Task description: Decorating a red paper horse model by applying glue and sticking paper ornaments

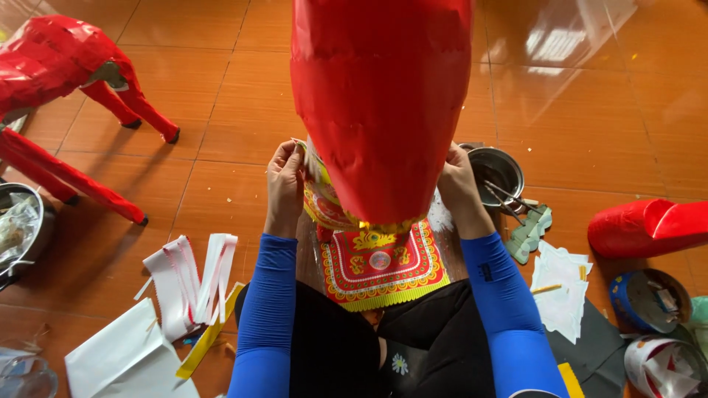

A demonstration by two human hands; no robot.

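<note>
Left hand (284, 177) pinches edge of ornate red-and-yellow printed paper sheet (380, 262); right hand (459, 183) braces big red paper-covered rounded form (380, 103) between hands. Risks: thin sheet tearing, creasing; form tipping toward metal bowl (498, 171) beside right hand.

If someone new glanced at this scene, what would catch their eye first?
A big red paper-covered form fills the centre, with the left hand and right hand at its lower sides. Below it lies a red-and-yellow patterned sheet; a red paper horse figure stands upper left.

A glossy red paper-covered body (380, 96) rises over a red square paper sheet with yellow ornamental borders (380, 265); blue sleeves (269, 309), orange-brown tiled floor (590, 125).
</note>
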